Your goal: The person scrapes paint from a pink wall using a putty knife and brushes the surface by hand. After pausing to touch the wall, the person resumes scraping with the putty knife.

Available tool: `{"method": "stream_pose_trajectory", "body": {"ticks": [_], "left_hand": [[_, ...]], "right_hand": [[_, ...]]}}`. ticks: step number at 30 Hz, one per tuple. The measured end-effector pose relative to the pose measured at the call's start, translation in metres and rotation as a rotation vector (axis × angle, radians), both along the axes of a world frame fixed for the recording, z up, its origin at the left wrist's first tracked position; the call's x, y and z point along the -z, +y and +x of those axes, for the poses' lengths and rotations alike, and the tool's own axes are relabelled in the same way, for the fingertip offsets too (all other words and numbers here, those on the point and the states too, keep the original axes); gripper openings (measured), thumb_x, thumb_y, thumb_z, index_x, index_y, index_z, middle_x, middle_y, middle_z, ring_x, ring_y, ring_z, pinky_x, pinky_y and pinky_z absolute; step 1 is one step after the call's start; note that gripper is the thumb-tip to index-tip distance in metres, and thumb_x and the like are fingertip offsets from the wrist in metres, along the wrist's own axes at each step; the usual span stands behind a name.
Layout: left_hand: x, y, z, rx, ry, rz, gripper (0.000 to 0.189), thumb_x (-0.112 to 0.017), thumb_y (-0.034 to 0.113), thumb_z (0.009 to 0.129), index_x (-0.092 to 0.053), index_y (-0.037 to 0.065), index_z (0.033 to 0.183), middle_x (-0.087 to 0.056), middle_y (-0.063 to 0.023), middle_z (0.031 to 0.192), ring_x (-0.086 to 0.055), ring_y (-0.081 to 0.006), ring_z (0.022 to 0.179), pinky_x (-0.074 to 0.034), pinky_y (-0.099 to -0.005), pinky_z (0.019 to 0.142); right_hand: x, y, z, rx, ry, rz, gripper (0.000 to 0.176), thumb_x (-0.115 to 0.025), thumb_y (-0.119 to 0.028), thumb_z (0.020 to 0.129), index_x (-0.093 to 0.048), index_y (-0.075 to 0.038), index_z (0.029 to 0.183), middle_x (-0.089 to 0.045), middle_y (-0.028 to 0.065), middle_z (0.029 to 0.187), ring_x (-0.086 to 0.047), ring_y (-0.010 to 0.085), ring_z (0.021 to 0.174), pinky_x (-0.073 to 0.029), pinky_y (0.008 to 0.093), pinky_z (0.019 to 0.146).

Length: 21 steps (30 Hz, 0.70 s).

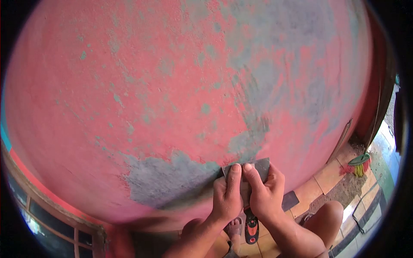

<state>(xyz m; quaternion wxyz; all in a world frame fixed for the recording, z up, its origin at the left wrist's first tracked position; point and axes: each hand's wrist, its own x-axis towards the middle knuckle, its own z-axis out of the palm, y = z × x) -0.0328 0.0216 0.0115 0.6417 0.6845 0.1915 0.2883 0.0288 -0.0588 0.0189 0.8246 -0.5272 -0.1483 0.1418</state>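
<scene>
A wide scraper (251,228) with a black and orange handle is gripped in both hands, its grey blade edge up against the pink wall (172,103). My left hand (227,198) is closed on the left side of the scraper, thumb pressed flat on the blade. On the right side, my right hand (267,193) is closed the same way, its thumb beside the other. The handle hangs down below my hands. Around the blade, the wall shows a bare grey patch (167,178) to the left and streaked grey-green areas above.
A dark flat rectangular piece (290,201) lies on the tiled floor (314,189) by the wall. Farther right is a broom head (358,165) with coloured bristles, near loose dirt (344,189). A window frame (51,215) stands at lower left. My knees and sandalled foot are below.
</scene>
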Motion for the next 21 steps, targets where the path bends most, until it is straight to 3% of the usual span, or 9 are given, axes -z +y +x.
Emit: {"method": "stream_pose_trajectory", "body": {"ticks": [3,10,14,18,19,21], "left_hand": [[0.006,0.004,0.002,0.025,-0.008,-0.003,0.043,-0.044,0.033,0.107,-0.069,-0.001,0.102,-0.068,-0.0035,0.094,-0.060,-0.0098,0.087,-0.049,-0.0281,0.076],[-0.010,0.002,0.005,0.061,-0.032,-0.111,0.044,-0.042,0.033,0.107,-0.069,-0.002,0.101,-0.069,-0.0051,0.092,-0.061,-0.0101,0.088,-0.048,-0.0276,0.076],[0.004,-0.002,0.005,0.009,-0.044,0.024,0.044,-0.042,0.033,0.107,-0.065,-0.001,0.092,-0.063,0.0002,0.084,-0.056,-0.0089,0.080,-0.046,-0.0271,0.069],[-0.006,0.002,0.009,0.003,-0.047,0.036,0.044,-0.044,0.034,0.107,-0.067,-0.002,0.096,-0.066,-0.0017,0.088,-0.058,-0.0094,0.083,-0.047,-0.0272,0.072],[-0.004,0.005,0.007,0.048,-0.022,-0.138,0.045,-0.044,0.035,0.107,-0.069,-0.002,0.100,-0.067,-0.0023,0.091,-0.059,-0.0094,0.084,-0.048,-0.0271,0.073],[-0.001,0.001,0.004,0.012,-0.007,-0.095,0.045,-0.044,0.036,0.107,-0.069,-0.002,0.100,-0.066,-0.0020,0.092,-0.059,-0.0093,0.084,-0.048,-0.0270,0.073]], "right_hand": [[0.008,0.001,-0.007,0.040,-0.022,-0.001,0.020,-0.067,-0.015,0.094,-0.062,0.003,0.088,-0.064,0.0004,0.076,-0.053,0.0051,0.070,-0.045,0.0244,0.062],[-0.001,-0.002,-0.001,0.026,-0.070,-0.066,0.022,-0.067,-0.017,0.093,-0.063,0.003,0.087,-0.064,0.0004,0.074,-0.054,0.0057,0.070,-0.046,0.0250,0.062],[0.007,0.001,-0.004,0.064,-0.030,-0.018,0.022,-0.067,-0.017,0.093,-0.063,0.003,0.087,-0.063,-0.0001,0.073,-0.052,0.0048,0.070,-0.045,0.0251,0.061],[-0.007,-0.004,0.005,-0.016,-0.023,-0.010,0.020,-0.067,-0.016,0.093,-0.062,0.003,0.088,-0.064,0.0003,0.075,-0.054,0.0053,0.071,-0.046,0.0247,0.062],[-0.005,-0.004,0.001,0.002,-0.022,-0.008,0.020,-0.067,-0.016,0.093,-0.062,0.003,0.088,-0.064,0.0004,0.076,-0.054,0.0053,0.071,-0.045,0.0246,0.062],[-0.009,0.000,-0.001,0.050,-0.049,0.023,0.020,-0.067,-0.015,0.093,-0.062,0.003,0.088,-0.064,0.0004,0.076,-0.054,0.0053,0.070,-0.045,0.0245,0.061]]}}
